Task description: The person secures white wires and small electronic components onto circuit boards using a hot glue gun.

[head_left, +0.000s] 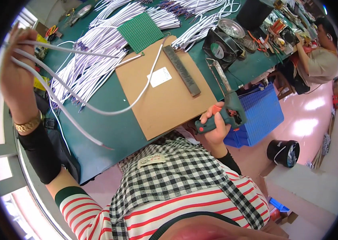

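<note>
1. While the left hand (13,76) is closed round several white cables (113,113) at the upper left of the frame, their slack is best kept untwisted; one strand loops down across the cardboard sheet (137,96) near the centre.
2. Keep the right hand (216,130) steady: it is wrapped round the handle of a green pistol-grip soldering gun (235,106), right of centre. Whether the red trigger is pressed, I cannot tell.
3. Mind the gun's metal nose, which points up the frame beside the black fan (221,50), apart from the held cables. Heat does not show, but treating it as hot seems wise, since the sheathing could scorch.
4. Rest any cable end on a firm surface, as a dangling one would likely wander. The dark metal bar (181,70) lies on the sheet, between loop and gun.
5. Lift trailing ends clear of the green perforated board (140,32) at upper centre; its edge could snag them.
</note>
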A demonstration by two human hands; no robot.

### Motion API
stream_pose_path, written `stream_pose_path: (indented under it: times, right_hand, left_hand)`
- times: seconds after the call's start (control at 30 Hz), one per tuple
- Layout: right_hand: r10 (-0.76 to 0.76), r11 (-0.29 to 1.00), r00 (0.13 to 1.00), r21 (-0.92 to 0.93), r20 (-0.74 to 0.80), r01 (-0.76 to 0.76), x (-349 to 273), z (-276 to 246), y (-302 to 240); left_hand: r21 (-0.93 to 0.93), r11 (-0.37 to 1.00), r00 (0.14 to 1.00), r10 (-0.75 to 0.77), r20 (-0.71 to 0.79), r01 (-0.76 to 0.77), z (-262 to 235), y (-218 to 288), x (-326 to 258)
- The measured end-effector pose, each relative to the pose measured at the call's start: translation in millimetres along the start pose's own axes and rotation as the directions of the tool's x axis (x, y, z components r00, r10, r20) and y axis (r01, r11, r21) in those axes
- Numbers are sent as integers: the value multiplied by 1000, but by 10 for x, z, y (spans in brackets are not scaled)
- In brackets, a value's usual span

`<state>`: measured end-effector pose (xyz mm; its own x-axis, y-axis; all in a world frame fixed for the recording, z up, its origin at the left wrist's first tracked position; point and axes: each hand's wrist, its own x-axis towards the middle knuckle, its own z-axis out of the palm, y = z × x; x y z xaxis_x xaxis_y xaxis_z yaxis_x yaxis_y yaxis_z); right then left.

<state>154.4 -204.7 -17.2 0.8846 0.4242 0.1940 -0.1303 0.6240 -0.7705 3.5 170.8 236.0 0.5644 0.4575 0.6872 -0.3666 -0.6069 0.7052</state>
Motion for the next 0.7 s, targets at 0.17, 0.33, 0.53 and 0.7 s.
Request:
stream_pose_path:
  times: [0.17,0.33,0.53,0.7]
  right_hand:
    - [42,998,999,40,-16,-41,25,35,18]
    - [-23,999,999,41,38,21,193,109,-85]
    - [-79,997,997,-4,-25,79,97,61,-7]
    - [-38,998,998,38,-54,40,-12,113,-96]
  left_hand:
    - [-386,846,881,-450,-144,369,241,-320,-439]
    - [-400,638,747,-621,238,658,207,-69,-381]
    - [-203,786,800,-516,307,585,814,163,12]
    - [523,796,288,-446,847,-305,1777,-2,1641]
